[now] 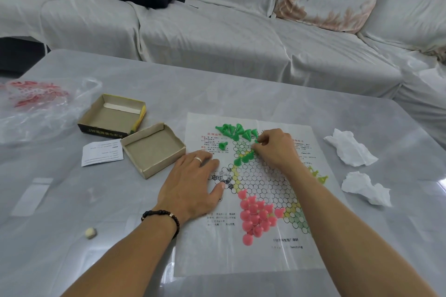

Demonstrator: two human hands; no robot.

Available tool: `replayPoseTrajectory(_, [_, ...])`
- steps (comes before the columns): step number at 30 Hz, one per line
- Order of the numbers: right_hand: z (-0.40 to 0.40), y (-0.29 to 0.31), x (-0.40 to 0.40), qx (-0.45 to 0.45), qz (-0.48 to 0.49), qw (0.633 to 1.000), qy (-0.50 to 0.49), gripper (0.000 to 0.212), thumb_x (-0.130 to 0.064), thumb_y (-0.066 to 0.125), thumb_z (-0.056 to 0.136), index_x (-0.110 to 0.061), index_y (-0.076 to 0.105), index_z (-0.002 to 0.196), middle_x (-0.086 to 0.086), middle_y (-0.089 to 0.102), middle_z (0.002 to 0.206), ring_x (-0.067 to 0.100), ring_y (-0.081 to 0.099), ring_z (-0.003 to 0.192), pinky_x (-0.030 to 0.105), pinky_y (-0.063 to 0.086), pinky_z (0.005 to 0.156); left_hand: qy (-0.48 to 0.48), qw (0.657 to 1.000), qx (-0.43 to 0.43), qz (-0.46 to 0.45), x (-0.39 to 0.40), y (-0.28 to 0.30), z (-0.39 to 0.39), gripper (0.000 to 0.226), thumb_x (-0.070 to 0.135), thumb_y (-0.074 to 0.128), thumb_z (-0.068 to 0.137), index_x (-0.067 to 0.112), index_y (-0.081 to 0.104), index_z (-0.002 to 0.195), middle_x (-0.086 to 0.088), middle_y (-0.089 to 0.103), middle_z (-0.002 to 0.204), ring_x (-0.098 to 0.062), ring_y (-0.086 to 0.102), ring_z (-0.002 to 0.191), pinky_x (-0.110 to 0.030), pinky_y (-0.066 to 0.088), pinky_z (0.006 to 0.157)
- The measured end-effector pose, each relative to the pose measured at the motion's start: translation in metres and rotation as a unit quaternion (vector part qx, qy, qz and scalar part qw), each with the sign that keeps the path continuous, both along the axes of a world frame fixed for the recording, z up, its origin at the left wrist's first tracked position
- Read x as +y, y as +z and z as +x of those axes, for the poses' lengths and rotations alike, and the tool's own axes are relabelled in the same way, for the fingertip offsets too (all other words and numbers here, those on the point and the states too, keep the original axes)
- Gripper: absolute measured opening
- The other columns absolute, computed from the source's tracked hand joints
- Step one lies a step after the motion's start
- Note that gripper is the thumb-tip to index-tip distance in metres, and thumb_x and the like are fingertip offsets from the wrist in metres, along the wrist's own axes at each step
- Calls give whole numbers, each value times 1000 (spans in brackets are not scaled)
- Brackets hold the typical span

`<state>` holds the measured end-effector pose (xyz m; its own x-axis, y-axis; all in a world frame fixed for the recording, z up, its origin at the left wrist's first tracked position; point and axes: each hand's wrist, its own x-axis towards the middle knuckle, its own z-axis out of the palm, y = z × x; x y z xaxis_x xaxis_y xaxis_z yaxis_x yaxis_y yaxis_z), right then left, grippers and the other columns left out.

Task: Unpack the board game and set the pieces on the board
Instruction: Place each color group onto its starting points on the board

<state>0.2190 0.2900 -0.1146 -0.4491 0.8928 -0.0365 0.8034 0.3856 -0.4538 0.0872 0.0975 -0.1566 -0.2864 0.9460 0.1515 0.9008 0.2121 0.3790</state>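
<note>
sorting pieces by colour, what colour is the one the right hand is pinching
Green, pinched by the right hand; head view.

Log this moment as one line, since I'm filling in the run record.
left hand: flat on paper board | right hand: pinching green piece | pink pieces: clustered at near corner | boxes: open, empty

Paper board point(251, 258) on table point(96, 200); two open box halves point(149, 149) left of it, crumpled tissues point(350, 149) right.

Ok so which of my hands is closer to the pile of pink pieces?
Left. Your left hand lies flat on the paper board, just up and left of the pink pieces. Your right hand is farther up the board, pinching a green piece.
</note>
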Motion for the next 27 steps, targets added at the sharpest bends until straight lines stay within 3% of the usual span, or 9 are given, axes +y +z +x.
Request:
replayPoseTrajectory(3, [1, 4, 4, 0, -38, 999, -11, 15, -12, 64, 81, -16, 72, 94, 1, 69, 98, 15, 63, 87, 26, 50, 72, 0, 1000, 1, 0, 0, 0, 0, 49, 57, 43, 85, 30, 49, 126, 7, 41, 138, -16, 34, 130, -32, 25, 113])
replayPoseTrajectory(7, [13, 10, 0, 39, -67, 997, -10, 15, -5, 59, 80, -17, 66, 81, -4, 65, 89, 14, 60, 87, 22, 45, 67, -1, 1000, 3, 0, 0, 0, 0, 49, 56, 45, 85, 29, 50, 126, 6, 42, 138, -16, 35, 130, -32, 25, 113])
replayPoseTrajectory(10, [24, 11, -3, 52, -80, 995, 11, 15, -4, 57, 82, -15, 66, 85, -7, 62, 88, 13, 59, 88, 18, 42, 64, -1, 1000, 1, 4, 0, 1, 0, 48, 55, 46, 85, 29, 51, 125, 5, 43, 137, -17, 37, 129, -33, 27, 112])
replayPoseTrajectory(14, [28, 13, -5, 74, -71, 994, 45, 23, -5, 54, 88, -16, 68, 103, -2, 64, 103, 13, 57, 98, 21, 40, 79, -2, 1000, 7, -1, -1, 1, 0, 49, 56, 45, 85, 29, 50, 125, 6, 43, 137, -16, 36, 129, -33, 26, 113])
replayPoseTrajectory(17, [27, 13, -5, 86, -39, 994, 55, 11, -10, 61, 87, -17, 67, 92, -2, 67, 95, 11, 59, 89, 15, 42, 72, -2, 1000, 2, 0, -1, 1, 0, 49, 56, 46, 85, 29, 51, 125, 5, 44, 137, -17, 37, 128, -34, 27, 113])
replayPoseTrajectory(20, [25, 12, -4, 72, -22, 995, 69, 11, -14, 66, 87, -17, 70, 97, -5, 67, 95, 8, 60, 79, 25, 49, 78, -2, 1000, 7, -1, -1, 1, 0, 50, 57, 45, 85, 29, 50, 126, 5, 44, 136, -17, 38, 128, -34, 27, 113])
replayPoseTrajectory(23, [23, 9, -5, 48, 10, 997, 67, 16, -16, 67, 87, -16, 72, 102, -6, 62, 96, 10, 58, 83, 26, 43, 79, 0, 1000, 8, 1, -1, 0, 0, 50, 57, 46, 85, 29, 51, 126, 5, 44, 136, -16, 38, 128, -33, 27, 113])
replayPoseTrajectory(27, [22, 8, -7, 48, -3, 996, 68, 14, -10, 67, 85, -15, 73, 96, -3, 66, 85, 12, 61, 81, 25, 50, 77, 0, 1000, 10, 0, 0, -1, 0, 50, 57, 45, 84, 29, 51, 125, 5, 45, 135, -16, 38, 127, -33, 28, 112])
